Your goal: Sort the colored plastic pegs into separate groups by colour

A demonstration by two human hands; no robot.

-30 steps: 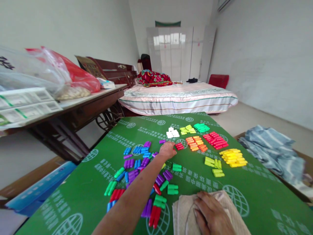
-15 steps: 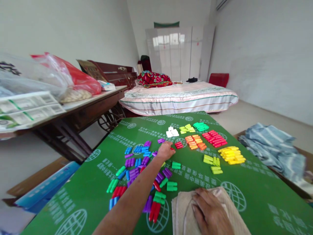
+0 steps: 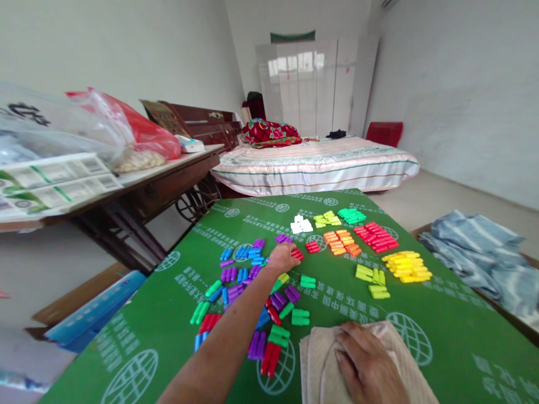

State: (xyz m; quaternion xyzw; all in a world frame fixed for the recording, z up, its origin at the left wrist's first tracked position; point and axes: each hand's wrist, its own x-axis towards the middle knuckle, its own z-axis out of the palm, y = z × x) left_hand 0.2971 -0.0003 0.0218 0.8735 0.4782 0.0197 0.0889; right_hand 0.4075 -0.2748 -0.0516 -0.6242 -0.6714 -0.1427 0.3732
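Observation:
A green board (image 3: 421, 303) carries many small coloured plastic pieces. My left hand (image 3: 281, 259) reaches out over the mixed heap (image 3: 244, 280) of purple, blue, green and red pieces. Its fingers are curled on a red piece (image 3: 297, 254), close to a small red group (image 3: 312, 247). Beyond lie sorted groups: white (image 3: 301, 224), orange (image 3: 342, 243), pink-red (image 3: 377, 237), yellow (image 3: 406, 266) and lime (image 3: 370, 276). My right hand (image 3: 368, 365) lies flat on a folded beige towel (image 3: 314, 359) at the near edge.
A dark wooden table (image 3: 168, 182) with plastic bags (image 3: 138, 134) and flat boxes stands on the left. A blue box (image 3: 96, 308) lies on the floor beside the board. A striped bed (image 3: 315, 165) is behind, and a blue cloth (image 3: 480, 247) lies at the right.
My left hand has drawn back a little from the small red group toward the mixed heap, with a red piece at its fingertips. My right hand stays on the towel.

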